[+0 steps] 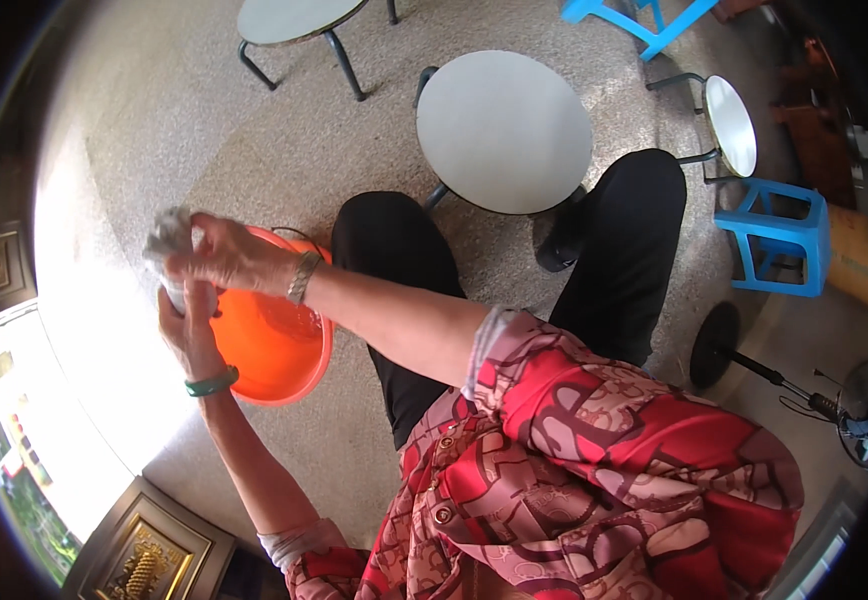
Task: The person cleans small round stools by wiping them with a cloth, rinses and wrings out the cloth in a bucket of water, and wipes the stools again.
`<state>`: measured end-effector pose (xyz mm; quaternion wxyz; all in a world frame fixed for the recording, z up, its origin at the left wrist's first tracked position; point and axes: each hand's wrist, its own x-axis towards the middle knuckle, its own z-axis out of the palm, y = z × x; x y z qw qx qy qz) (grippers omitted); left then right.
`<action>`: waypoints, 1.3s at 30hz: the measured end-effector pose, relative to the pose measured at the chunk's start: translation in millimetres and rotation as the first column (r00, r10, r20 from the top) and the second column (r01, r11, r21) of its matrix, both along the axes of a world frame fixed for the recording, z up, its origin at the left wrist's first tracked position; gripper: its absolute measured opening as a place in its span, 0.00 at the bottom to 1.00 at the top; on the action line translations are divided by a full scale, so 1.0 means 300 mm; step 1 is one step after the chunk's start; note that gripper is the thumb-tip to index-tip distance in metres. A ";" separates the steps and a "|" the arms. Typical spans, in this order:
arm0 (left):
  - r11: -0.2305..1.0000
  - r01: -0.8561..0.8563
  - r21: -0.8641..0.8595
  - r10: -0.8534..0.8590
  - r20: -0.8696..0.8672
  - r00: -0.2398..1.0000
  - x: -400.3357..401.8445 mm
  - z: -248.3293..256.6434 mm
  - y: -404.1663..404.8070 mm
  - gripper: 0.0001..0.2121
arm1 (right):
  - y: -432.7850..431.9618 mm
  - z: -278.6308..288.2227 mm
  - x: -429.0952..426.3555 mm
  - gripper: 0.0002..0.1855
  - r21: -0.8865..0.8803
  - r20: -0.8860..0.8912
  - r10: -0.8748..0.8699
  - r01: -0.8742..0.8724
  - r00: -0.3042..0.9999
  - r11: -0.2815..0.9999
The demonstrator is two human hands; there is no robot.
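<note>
A crumpled grey-white bundle, apparently a cloth (169,234), is gripped by both hands at the left, over the near rim side of an orange-red plastic bucket (272,345). My left hand (192,326), with a green bangle at the wrist, closes round the bundle's lower part. Just above it my right hand (242,255), with a metal watch band, pinches the same bundle at its side. The bundle is blurred, so its exact kind is unclear. The bucket stands on the floor left of my knees, partly hidden by the right hand and forearm; some liquid seems to glint inside.
A round stool with a grey-white top (505,131) stands beyond my knees, another (295,19) farther off, and a third (730,126) at the right. Blue plastic stools (779,225) and a standing fan (798,386) are at the right. A bright doorway with an ornate panel (152,555) lies left.
</note>
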<state>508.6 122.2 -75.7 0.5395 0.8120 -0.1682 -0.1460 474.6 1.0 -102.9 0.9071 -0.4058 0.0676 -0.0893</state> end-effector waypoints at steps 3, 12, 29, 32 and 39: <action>0.962 0.259 -0.090 -0.254 0.067 0.965 -0.097 0.108 -0.285 0.21 | -0.272 0.065 -0.140 0.30 -0.030 0.213 -0.311 0.324 0.926 0.945; 0.971 0.131 -0.198 -0.223 -0.567 0.793 -0.444 -0.224 -0.758 0.24 | -0.899 -0.191 -0.805 0.20 -0.975 -0.171 -0.787 0.011 0.593 0.221; 0.993 0.078 -0.094 -0.104 -0.985 0.137 -0.674 -0.605 -0.707 0.28 | -0.880 -0.445 -0.623 0.19 -0.985 -0.019 -0.719 -0.136 0.694 -0.105; 0.987 0.076 -0.143 -0.143 -0.990 -0.006 -0.673 -0.613 -0.704 0.31 | -1.113 -0.403 -0.608 0.18 -0.960 -0.107 -0.846 -0.275 0.522 -0.048; 0.983 -0.128 -0.134 -0.142 -0.989 -0.048 -0.696 -0.641 -0.737 0.23 | -1.097 -0.492 -0.963 0.20 -0.993 -0.080 -0.959 -0.106 0.271 0.052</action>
